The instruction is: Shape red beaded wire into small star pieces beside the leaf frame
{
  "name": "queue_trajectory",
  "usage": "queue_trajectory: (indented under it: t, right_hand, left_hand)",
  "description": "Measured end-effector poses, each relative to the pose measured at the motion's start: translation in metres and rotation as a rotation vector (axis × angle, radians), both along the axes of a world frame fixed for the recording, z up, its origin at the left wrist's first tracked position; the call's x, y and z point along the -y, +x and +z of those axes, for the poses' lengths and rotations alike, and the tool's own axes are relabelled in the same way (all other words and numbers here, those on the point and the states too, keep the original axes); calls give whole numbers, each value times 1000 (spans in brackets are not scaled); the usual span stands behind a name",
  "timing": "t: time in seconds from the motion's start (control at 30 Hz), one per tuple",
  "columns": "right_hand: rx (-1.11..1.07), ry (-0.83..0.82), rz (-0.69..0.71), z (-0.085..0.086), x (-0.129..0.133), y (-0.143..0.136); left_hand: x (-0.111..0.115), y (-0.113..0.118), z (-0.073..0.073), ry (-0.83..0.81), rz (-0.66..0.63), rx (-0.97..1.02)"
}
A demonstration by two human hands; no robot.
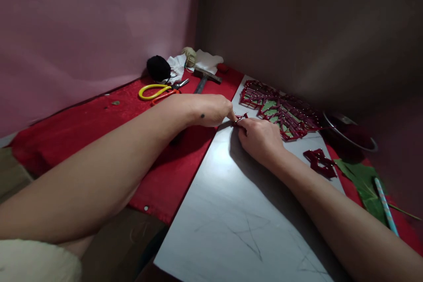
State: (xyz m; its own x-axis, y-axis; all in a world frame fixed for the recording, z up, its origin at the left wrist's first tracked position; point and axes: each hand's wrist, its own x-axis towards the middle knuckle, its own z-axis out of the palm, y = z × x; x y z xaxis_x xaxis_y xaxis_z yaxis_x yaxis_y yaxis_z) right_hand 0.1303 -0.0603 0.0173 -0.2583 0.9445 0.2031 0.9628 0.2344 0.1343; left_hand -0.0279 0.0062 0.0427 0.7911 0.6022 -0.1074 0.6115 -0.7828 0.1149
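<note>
Fingers [233, 115] near board's [201, 198] left edge

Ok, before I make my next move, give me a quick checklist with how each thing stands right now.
1. Left hand and right hand both at the small red threadwork: ok.
2. Thread snug under the fingertips: cannot tell, fingers cover much of it.
3. Board wholly over the red cloth: not ok, its near end juts past the cloth's edge.
4. Scissors off the board: ok, on the cloth.
5. Hammer off the board: ok, partly hidden by the left arm.
</note>
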Motion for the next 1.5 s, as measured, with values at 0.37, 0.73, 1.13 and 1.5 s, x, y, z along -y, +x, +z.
queue_trajectory:
  t: [0.37, 0.73, 1.13, 1.5]
  right_hand:
    - [-251, 15, -134, 5, 0, -2]
    - [-621, -116, -141, 15, -20, -10]
    - [120, 118, -19, -6, 5, -27]
    - [-217, 83, -131, -3, 2, -19]
  left_hand:
    - [1, -2, 2, -43, 17, 7]
    - [-2, -3, 1, -126, 85, 45]
    - [-6, -8, 0, -172, 77, 60]
    - [-13, -8, -4, -191, 82, 91]
